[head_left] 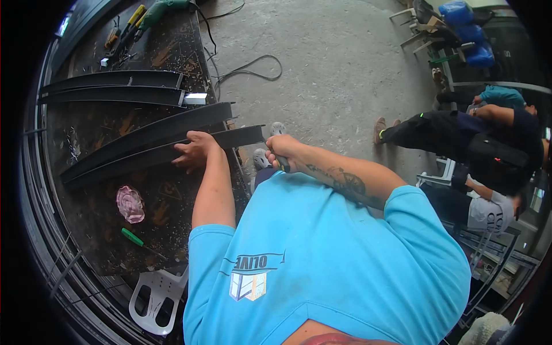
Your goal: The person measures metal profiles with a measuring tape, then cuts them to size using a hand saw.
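My left hand [196, 152] lies across the nearest long dark profile [241, 137], its thumb and fingers bent around the profile's edges. By the profile's right end, my right hand [280, 152] is closed around a tool with a dark handle [282, 163]; the tool's tip is too small to make out. Another dark profile [190, 122] lies alongside, just beyond the held one. Two more dark profiles [132, 94] rest farther up the table, with a shiny metal piece [195, 99] at their right end.
On the dark table [167, 201] are a pink cloth [130, 204], a green-handled screwdriver [132, 237], a green power tool [164, 12] and pliers [113, 35]. A cable [253, 68] lies on the floor. A white stool [155, 302] stands below. Other people [443, 135] are at the right.
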